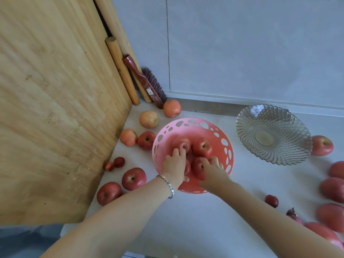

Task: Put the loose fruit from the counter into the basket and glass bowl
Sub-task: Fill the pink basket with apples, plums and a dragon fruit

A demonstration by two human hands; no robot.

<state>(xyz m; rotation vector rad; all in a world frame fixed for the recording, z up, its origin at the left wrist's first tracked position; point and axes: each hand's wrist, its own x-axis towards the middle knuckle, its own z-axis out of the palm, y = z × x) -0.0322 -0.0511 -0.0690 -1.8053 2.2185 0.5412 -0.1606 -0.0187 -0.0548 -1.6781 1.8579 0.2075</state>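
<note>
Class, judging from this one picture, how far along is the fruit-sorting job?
Early stage. Done: several apples already sit in the pink basket. In hand: the left hand and right hand both rest on apples inside it. Left: the glass bowl looks empty, and loose fruit remains on the counter, such as a red apple left of the basket and another beside the bowl.

Large wooden cutting board [52,101], leaning upright at left. Two wooden rolling pins [122,69] beside it. Dark red brush [149,84], propped against the tiled wall [251,47].
</note>
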